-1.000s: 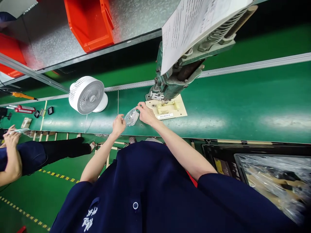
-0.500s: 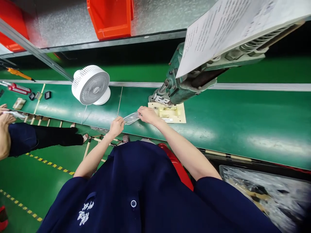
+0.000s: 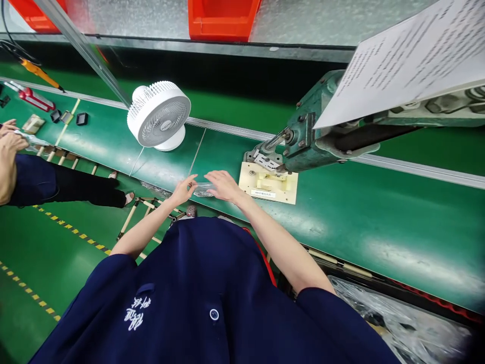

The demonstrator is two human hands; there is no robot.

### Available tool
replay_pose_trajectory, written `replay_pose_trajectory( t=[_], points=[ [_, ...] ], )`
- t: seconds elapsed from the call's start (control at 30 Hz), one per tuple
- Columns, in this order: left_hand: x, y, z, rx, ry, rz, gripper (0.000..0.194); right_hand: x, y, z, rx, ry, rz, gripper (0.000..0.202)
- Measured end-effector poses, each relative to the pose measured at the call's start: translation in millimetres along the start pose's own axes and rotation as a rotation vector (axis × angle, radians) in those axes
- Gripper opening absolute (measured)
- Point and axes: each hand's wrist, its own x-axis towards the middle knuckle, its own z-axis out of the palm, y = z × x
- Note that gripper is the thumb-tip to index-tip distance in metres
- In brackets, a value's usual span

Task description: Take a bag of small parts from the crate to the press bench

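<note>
A small clear plastic bag [image 3: 204, 187] is stretched between my two hands, just above the front edge of the green bench. My left hand [image 3: 183, 190] pinches its left end between thumb and fingers. At the other end, my right hand [image 3: 224, 186] has the bag between its thumb and bent fingers. What lies inside the bag is too small and shiny to make out. Just right of my right hand sits a cream fixture plate [image 3: 285, 195] with a label, under a green press [image 3: 303, 146] with a metal bracket at its foot.
A white fan [image 3: 163, 117] stands on the bench [image 3: 364, 202] at the left. Printed paper [image 3: 397, 65] hangs on the press. Red bins [image 3: 223, 28] line the shelf above. Below right is a crate of plastic-wrapped parts [image 3: 409, 318]. At far left another person's hands [image 3: 9, 144] hold plastic.
My hands have drawn closer together, and the bag between them is less visible. My right hand has moved away from the fixture plate. The view has shifted.
</note>
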Motion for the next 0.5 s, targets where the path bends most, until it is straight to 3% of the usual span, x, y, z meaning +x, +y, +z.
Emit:
replay_pose_trajectory(
  t=[0.07, 0.13, 0.23, 0.37, 0.5],
  points=[
    [-1.9, -3.1, -2.3, 0.006, -0.006, 0.033, 0.032, 10.9, -12.7, -1.0, -0.068, -0.116, -0.040, 0.027],
    [-4.3, -5.0, -5.7, 0.015, -0.006, 0.035, 0.023, 17.2, -20.9, -1.7, -0.107, -0.171, -0.004, 0.025],
    [-6.2, -6.0, -9.7, 0.007, 0.005, -0.005, 0.011, 19.6, -23.2, -0.7, -0.104, -0.166, 0.065, 0.027],
    [-4.1, -6.9, -12.3, -0.023, 0.066, -0.045, 0.014, 26.7, -21.2, 1.7, -0.058, -0.173, 0.086, 0.027],
    [-7.1, 17.9, -13.0, -0.016, 0.071, -0.013, 0.022, 18.6, -34.7, -20.8, 0.109, -0.199, 0.146, 0.027]
  ],
)
